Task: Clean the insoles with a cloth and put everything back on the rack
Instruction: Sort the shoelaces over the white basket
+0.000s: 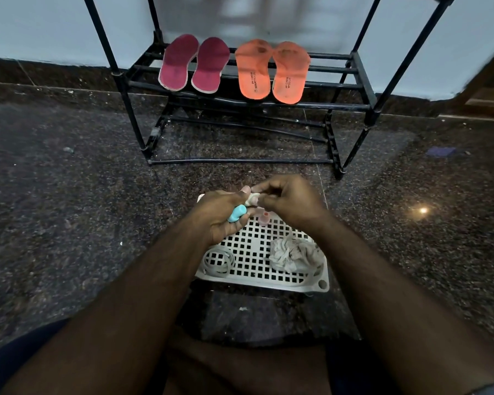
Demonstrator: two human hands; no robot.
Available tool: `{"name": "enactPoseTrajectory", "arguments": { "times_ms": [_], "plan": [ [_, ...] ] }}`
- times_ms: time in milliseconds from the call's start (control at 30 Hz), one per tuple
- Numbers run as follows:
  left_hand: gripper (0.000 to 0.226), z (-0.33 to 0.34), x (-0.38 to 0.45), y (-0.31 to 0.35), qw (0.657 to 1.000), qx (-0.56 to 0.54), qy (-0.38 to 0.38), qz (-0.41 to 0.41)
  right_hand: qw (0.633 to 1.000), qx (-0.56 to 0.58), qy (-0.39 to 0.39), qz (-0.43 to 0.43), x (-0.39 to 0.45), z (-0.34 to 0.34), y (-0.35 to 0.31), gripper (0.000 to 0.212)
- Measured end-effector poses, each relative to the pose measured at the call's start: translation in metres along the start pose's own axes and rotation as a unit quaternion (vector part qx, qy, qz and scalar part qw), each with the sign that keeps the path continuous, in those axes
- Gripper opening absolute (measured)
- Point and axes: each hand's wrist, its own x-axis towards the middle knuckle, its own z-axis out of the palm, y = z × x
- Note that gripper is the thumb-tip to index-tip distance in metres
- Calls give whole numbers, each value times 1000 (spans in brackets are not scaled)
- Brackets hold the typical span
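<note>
Straight ahead of your hands, on the rack (362,78), both insole pairs lie toes-away — maroon insoles (193,64) left, orange insoles (271,71) right. Your left hand (221,213) grips a blue piece (236,213); your right hand (288,202) pinches something pale — the cloth (293,255) sits nearer your right.

Rack (362,78) shelf: maroon insoles (194,64), orange insoles (271,71). Floor (69,209): tray (257,277).

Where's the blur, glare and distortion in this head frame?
Head view: motion blur on the right hand and on the small pale item both hands pinch; glare spot on the polished floor at right; wide-angle bowing of the rack posts; dim foreground, forearms dark; insoles reasonably sharp.
</note>
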Motion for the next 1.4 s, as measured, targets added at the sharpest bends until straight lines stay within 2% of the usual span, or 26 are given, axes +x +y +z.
{"name": "enactPoseTrajectory", "arguments": {
  "times_ms": [100,200,267,400,633,733,800,867,933,1033,1133,1200,1267,1400],
  "plan": [
    [28,-1,1,0,1000,-13,-1,-9,999,-15,26,26,4,-9,1,14],
    [9,-1,2,2,1000,-16,4,-17,992,-119,17,49,5,-24,8,9],
    [18,0,1,2,1000,-16,1,-12,980,-186,-5,68,3,-24,18,11],
    [32,2,-3,3,1000,-12,4,-8,965,-247,-28,82,5,-13,33,18],
    [27,1,-7,4,1000,10,-12,-13,956,-274,-49,88,6,0,40,17],
    [25,1,-11,4,999,26,-31,-19,972,-216,-18,92,5,-9,31,18],
    [26,2,-12,5,999,19,-44,-20,992,-97,-2,80,4,-17,19,16],
    [28,2,-13,5,998,4,-66,-16,996,23,-35,78,1,-22,6,19],
    [29,3,-14,5,996,-12,-92,-12,994,54,-59,70,-1,-19,0,20],
    [27,6,-15,3,995,-8,-96,-3,994,57,-52,74,-2,-15,-4,15],
    [25,9,-13,2,997,41,-59,23,996,3,-1,91,1,-31,-5,13],
    [24,9,-11,2,996,67,-33,47,990,-91,16,103,1,-46,0,11],
    [22,8,-8,1,995,72,-17,59,978,-171,1,123,-2,-51,9,9],
    [20,7,-7,-1,994,84,-8,65,960,-230,-29,158,-5,-38,29,14]
  ]
}}
